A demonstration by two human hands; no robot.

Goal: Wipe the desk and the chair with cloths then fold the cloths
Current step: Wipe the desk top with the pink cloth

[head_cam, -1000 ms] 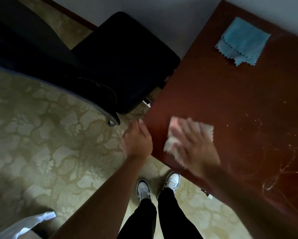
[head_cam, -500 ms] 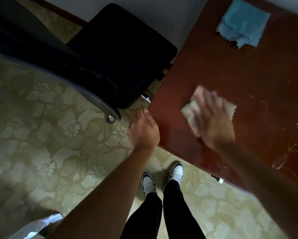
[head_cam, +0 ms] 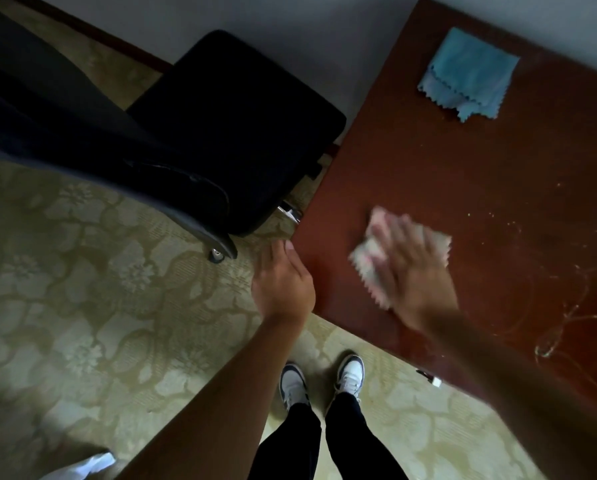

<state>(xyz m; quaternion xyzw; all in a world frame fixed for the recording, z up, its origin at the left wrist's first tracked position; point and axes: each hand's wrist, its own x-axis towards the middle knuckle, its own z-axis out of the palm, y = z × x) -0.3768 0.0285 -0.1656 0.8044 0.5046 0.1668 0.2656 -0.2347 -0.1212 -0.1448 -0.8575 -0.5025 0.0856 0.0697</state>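
Right hand (head_cam: pixel 414 271) is flat, fingers spread, pressing the pink cloth (head_cam: pixel 373 258) on the desk (head_cam: pixel 463 174) near its left edge. Left hand (head_cam: pixel 281 282) hangs loose, holding nothing. Probably best to overlap strokes rightward toward those crumbs (head_cam: pixel 498 220). Blue cloth (head_cam: pixel 470 76) sits far back.

Blue cloth (head_cam: pixel 470 74), reddish-brown desk (head_cam: pixel 428 161)

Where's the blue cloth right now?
In the head view the blue cloth lies folded on the desk near its far edge by the wall, well beyond the right hand and its pink cloth.
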